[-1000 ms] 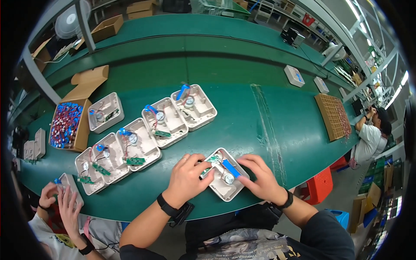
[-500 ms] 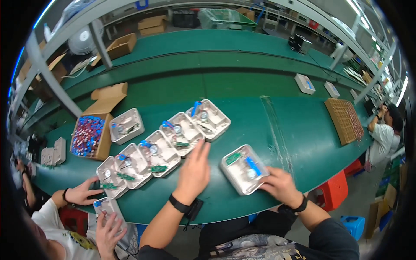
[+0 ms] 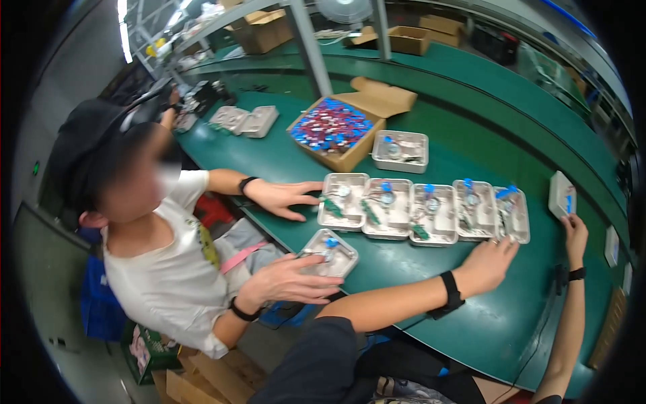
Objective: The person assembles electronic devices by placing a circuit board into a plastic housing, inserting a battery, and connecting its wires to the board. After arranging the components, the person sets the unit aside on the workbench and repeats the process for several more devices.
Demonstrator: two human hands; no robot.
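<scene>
My left hand [image 3: 490, 264] reaches to the right end of a row of white plastic housings, its fingers bent against the near edge of the last housing [image 3: 517, 214]. Wires, a blue piece and a round silvery part lie inside it. Farther right, my right hand [image 3: 575, 237] grips the near end of another white housing [image 3: 560, 194], which has a blue piece in it. Several similar housings [image 3: 433, 214] stand side by side, some with green circuit boards. At the left, a co-worker's hand [image 3: 286, 197] lies near the first housing; their other hand [image 3: 289, 279] is at a separate housing [image 3: 336, 259].
Behind the row stand an open cardboard box [image 3: 336, 158] full of small blue and red parts and a single housing [image 3: 402, 160]. More housings [image 3: 259, 122] lie at the far left, others [image 3: 612, 246] at the right. A co-worker [image 3: 158, 262] sits close on my left.
The view has swung left, bringing the co-worker fully into sight. My left hand has come to the last housing of the row. My right hand still holds its housing.
</scene>
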